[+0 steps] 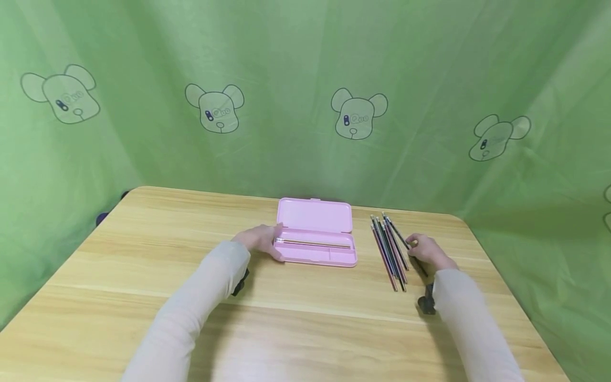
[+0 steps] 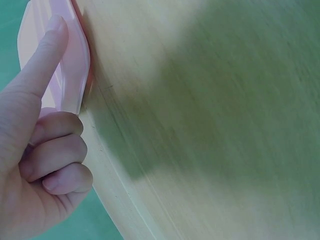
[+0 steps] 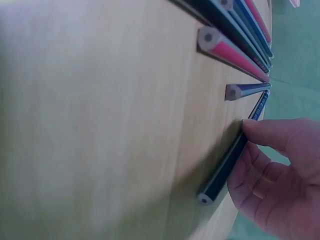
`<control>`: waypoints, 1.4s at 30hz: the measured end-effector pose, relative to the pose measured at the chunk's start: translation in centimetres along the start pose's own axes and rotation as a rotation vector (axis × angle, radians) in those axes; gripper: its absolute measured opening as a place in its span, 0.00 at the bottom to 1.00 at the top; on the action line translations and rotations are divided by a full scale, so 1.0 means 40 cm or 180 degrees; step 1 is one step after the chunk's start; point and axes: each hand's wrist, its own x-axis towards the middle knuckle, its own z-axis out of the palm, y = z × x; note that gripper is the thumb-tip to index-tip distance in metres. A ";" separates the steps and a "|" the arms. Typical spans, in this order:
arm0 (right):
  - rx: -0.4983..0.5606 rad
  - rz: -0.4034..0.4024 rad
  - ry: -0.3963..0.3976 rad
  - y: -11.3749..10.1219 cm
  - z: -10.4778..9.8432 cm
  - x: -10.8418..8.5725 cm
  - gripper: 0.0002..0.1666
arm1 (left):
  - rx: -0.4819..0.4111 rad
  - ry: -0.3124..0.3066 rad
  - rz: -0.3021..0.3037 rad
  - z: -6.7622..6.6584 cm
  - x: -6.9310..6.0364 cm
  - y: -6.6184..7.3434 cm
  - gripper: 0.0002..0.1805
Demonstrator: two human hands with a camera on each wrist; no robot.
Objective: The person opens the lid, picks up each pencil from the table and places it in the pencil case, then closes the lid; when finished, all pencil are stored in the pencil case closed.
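A pink pencil case [image 1: 305,259] lies open on the table, its lid folded back. Inside it, one or more pencils [image 1: 320,244] lie lengthwise. My left hand [image 1: 260,239] holds the case by its left end; in the left wrist view the thumb [image 2: 47,55] stretches over the pink case [image 2: 75,50] while several fingers curl. At the right, my right hand [image 1: 427,250] pinches a dark pencil [image 3: 222,172] between thumb and fingers. That pencil slants beside a loose bunch of pencils [image 1: 391,254], its near end showing in the right wrist view.
The wooden table [image 1: 286,329] reaches back to a green curtain [image 1: 286,154] printed with bear heads. Pink and blue pencils [image 3: 235,55] from the bunch lie close to the right hand. Dark wrist devices [image 1: 427,301] show at the cuffs.
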 end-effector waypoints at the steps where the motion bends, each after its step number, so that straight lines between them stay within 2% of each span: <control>1: -0.0001 0.0011 0.0012 0.001 0.001 0.001 0.19 | 0.0013 0.0001 0.0000 0.000 0.000 0.000 0.59; 8: 0.0017 0.0051 0.0034 0.004 0.002 0.001 0.19 | 0.0025 0.0016 0.0016 0.002 0.002 0.001 0.59; 17: 0.0185 -0.0051 0.0095 -0.019 0.005 0.001 0.19 | -0.0056 0.0001 -0.0001 0.003 0.000 0.001 0.58; 23: 0.0166 -0.0249 0.0267 -0.045 0.008 0.010 0.19 | -0.0078 0.0008 0.0032 0.001 -0.003 0.002 0.58; 28: 0.0140 -0.0517 0.0360 -0.063 0.011 0.018 0.20 | -0.0042 -0.0001 0.0014 0.001 -0.003 0.002 0.58; 36: 0.0263 -0.0883 0.0298 -0.099 0.022 0.029 0.20 | -0.0076 -0.0002 0.0006 0.003 -0.003 0.002 0.59; 42: 0.0221 -0.1144 0.0270 -0.135 0.033 0.034 0.17 | -0.0034 -0.0001 0.0019 0.001 -0.004 0.005 0.58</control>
